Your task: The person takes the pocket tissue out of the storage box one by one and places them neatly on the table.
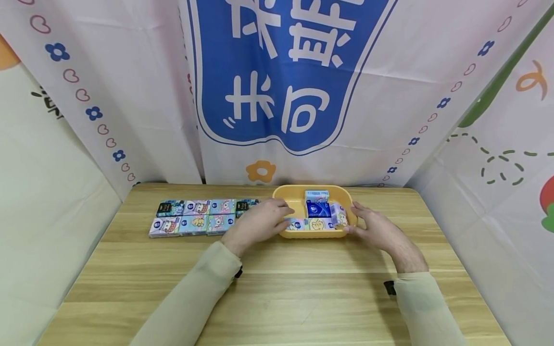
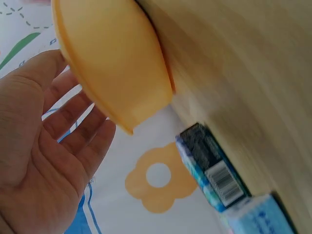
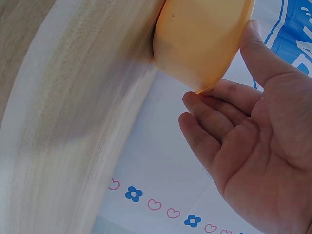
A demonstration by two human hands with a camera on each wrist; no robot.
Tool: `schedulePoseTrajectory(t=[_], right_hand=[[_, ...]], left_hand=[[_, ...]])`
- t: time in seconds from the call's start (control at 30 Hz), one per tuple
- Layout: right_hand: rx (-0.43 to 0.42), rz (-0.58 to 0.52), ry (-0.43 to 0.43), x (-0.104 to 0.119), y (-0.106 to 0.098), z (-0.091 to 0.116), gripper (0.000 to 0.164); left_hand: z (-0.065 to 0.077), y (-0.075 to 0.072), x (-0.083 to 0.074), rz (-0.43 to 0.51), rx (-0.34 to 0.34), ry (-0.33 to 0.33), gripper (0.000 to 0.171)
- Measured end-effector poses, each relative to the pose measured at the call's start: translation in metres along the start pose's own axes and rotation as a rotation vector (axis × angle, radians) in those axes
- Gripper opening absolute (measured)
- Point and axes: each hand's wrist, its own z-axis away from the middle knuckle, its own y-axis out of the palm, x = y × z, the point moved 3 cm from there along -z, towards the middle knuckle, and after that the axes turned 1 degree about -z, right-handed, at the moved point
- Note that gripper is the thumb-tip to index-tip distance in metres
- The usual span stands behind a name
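Observation:
A yellow plastic basket (image 1: pixel 313 234) sits near the back of the table, holding several small tissue packs with cartoon prints. Among them are a dark blue pack (image 1: pixel 318 210) in the middle and a lilac pack (image 1: pixel 339 217) leaning at the right end. My left hand (image 1: pixel 259 222) reaches over the basket's left rim, fingers loosely extended and holding no pack. At the opposite end my right hand (image 1: pixel 381 230) holds the basket's corner, thumb at the near rim and fingers against the end wall. The right wrist view shows its fingertips (image 3: pixel 192 100) at the basket's outer end.
Left of the basket, several more tissue packs (image 1: pixel 195 224) lie in two rows on the wooden table (image 1: pixel 303 298). My left forearm passes close to their right end. A printed curtain (image 1: pixel 151 120) hangs directly behind the table's back edge.

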Motion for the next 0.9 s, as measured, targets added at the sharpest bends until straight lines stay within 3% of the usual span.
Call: schedulePoseTrajectory(t=[0.43, 0.67, 0.9], right_hand=[[-0.002, 0.004, 0.0, 0.001, 0.0, 0.0, 0.084], [-0.008, 0.022, -0.012, 0.001, 0.0, 0.0, 0.084], [-0.012, 0.021, -0.014, 0.001, 0.0, -0.001, 0.083]], left_hand=[[-0.027, 0.013, -0.009, -0.013, 0.083, 0.022, 0.039], [-0.037, 0.018, -0.013, 0.03, 0.118, 0.028, 0.027], [-0.041, 0.018, -0.016, 0.001, 0.149, 0.031, 0.04]])
